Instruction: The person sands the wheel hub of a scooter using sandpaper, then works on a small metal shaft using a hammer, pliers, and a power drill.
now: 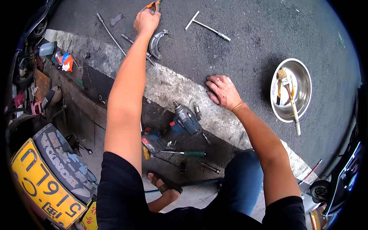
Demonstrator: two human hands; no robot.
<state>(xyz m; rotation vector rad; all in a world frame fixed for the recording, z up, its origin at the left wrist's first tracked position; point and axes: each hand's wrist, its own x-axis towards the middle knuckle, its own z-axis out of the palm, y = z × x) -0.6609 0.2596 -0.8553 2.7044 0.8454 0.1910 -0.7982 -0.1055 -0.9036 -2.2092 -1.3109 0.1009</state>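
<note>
A steel bowl (305, 82) stood on the dark pavement at the far right, with a brush (289, 94) leaning in it, bristles inside and handle out over the near rim. A T-handle wrench (207, 28) lay flat between the bowl and the left hand (147, 21). A curved metal piece (154, 45) lay near the left wrist. A long metal rod (110, 33) lay on the other side of the left forearm, which crossed above a thinner bar (127, 38) and hid its middle.

Nearer the person, a cordless power tool (188, 120) rested beside a metal socket (197, 112) at the painted white stripe (172, 82). A green-handled tool (194, 153) lay closer to the person's feet. A yellow licence plate (48, 184) showed at lower left.

The orange-handled tool (153, 5) was at the top edge of the view, in the left hand, whose fingers were closed around it. Its handles were bright orange and stood partly apart at the visible end. Its working end could not be made out. The right hand (224, 92) was palm down at the stripe's edge, fingers bent and slightly apart, with dark grime on the fingers and nothing visible in its grasp.
</note>
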